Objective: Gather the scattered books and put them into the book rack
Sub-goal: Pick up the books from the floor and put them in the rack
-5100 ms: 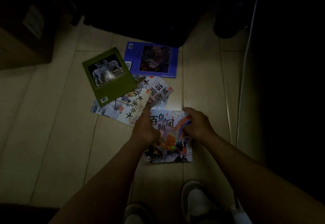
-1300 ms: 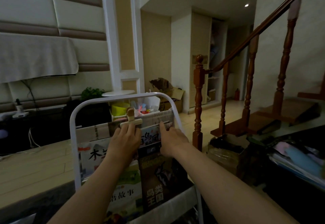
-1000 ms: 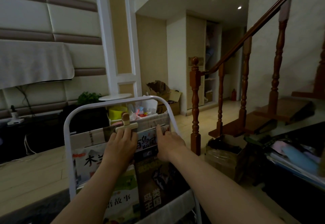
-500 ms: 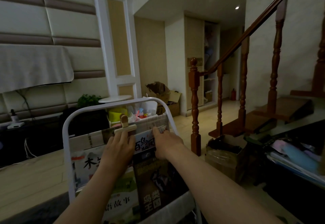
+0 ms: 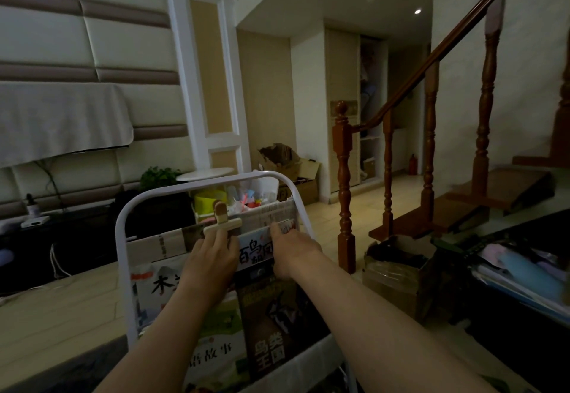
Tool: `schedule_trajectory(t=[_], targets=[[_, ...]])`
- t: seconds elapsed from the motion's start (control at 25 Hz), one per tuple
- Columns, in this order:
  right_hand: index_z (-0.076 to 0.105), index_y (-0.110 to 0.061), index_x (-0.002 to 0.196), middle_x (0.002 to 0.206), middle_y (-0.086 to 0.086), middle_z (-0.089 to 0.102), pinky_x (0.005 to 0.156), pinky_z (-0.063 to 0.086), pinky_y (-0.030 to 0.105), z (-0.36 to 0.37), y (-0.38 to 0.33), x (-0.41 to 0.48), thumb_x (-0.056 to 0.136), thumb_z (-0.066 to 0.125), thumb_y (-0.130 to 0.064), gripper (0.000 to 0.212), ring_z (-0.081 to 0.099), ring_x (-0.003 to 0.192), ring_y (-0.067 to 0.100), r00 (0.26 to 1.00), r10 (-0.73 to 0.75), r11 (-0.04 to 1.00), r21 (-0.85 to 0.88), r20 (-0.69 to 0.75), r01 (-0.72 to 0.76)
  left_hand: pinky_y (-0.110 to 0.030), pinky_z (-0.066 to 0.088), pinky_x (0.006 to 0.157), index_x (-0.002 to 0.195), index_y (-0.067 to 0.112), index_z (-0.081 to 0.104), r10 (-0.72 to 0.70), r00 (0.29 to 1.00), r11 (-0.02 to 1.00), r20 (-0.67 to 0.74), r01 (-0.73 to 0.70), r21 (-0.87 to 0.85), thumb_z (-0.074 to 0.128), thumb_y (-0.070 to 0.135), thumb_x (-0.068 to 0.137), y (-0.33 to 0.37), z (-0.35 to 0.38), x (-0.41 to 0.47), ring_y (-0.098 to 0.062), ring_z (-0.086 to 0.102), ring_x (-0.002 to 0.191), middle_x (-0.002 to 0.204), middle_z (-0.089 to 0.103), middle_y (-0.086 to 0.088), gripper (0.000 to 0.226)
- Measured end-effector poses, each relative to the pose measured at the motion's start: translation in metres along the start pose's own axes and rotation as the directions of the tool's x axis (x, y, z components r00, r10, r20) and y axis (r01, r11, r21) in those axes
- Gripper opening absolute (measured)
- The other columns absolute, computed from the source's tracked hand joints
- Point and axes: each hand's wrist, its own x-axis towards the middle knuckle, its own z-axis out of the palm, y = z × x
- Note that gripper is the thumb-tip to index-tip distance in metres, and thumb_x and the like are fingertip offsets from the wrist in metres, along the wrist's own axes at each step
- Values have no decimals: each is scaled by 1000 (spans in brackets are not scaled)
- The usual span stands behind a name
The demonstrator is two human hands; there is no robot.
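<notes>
The white tubular book rack (image 5: 122, 240) stands right in front of me with several books upright in its fabric pockets. Among them are a dark bird book (image 5: 271, 312), a pale book with black brush characters (image 5: 159, 284) and a green story book (image 5: 217, 341). Both hands hold the phoenix picture book (image 5: 256, 250) upright in the upper pocket. My left hand (image 5: 209, 264) covers its left part, fingers reaching up to a wooden clip (image 5: 222, 223). My right hand (image 5: 293, 253) grips its right edge, index finger pointing up.
A wooden staircase with a newel post (image 5: 344, 176) rises at the right. An open cardboard box (image 5: 398, 272) sits at its foot, with more boxes (image 5: 293, 167) at the back wall. A cluttered dark surface (image 5: 518, 272) is at the far right. A yellow tub (image 5: 209, 202) stands behind the rack.
Five seconds ago both hands held the phoenix book on the floor among other books; now it is at the rack. Over the last second the hands have hardly moved.
</notes>
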Motion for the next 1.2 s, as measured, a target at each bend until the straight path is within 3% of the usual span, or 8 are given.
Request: schedule_trajectory(t=[0.16,0.28,0.48,0.64,0.72,0.92,1.08,1.2], targets=[[6,-30,156,151,18,31,101,46,52,-13,6,-8,85,72,-20,98,38,135,40,996,-86,996,22,-20,86,-38,48,91,131,13,49,11,1000,1000,-8,-11,-20,68,31,85,-1,-15,4,-31,51,117,130,50,-13,52],[14,-28,153,144,18,36,98,49,52,-24,13,-17,83,72,-19,91,41,131,39,991,-119,993,19,-61,120,-37,46,94,137,10,41,4,1000,999,5,-4,-42,69,28,86,3,-30,10,-31,47,122,136,44,-15,61],[16,-26,153,142,19,34,94,51,51,-44,36,-40,87,67,-20,84,45,125,38,991,-98,995,-8,-91,98,-36,45,95,127,12,47,5,999,994,-32,-9,-110,60,28,91,28,-65,16,-27,49,117,129,47,-12,41],[21,-19,150,138,19,38,91,49,45,-55,72,-62,88,65,-15,76,46,122,37,988,-78,997,2,-130,79,-39,42,100,134,12,45,56,993,985,-99,-71,-156,57,34,93,64,-86,28,-28,47,123,137,46,-14,48],[17,-21,153,143,18,35,94,49,46,-57,99,-75,88,61,-12,79,45,126,38,989,-35,999,31,-142,40,-38,44,100,136,13,45,93,988,972,-127,-118,-204,55,33,94,92,-94,36,-28,48,124,137,48,-13,48],[25,-22,150,139,15,40,94,51,46,-46,188,-115,90,60,-12,70,47,123,36,978,122,988,116,-167,-103,-34,43,85,116,16,50,227,967,948,-114,-246,-202,52,33,94,190,-109,50,-24,51,108,119,51,-9,28],[27,-22,149,142,15,38,100,47,49,-23,276,-151,92,61,-16,67,43,129,39,954,274,951,184,-123,-249,-35,47,87,127,18,46,389,916,886,-102,-402,-231,50,38,96,288,-113,59,-23,51,104,121,50,-8,37],[29,-19,147,141,17,39,96,48,45,4,341,-174,93,58,-15,61,46,126,40,926,365,914,223,-93,-338,-37,50,84,127,19,45,460,883,837,-91,-466,-288,48,36,96,362,-105,63,-22,52,99,122,51,-8,36]])
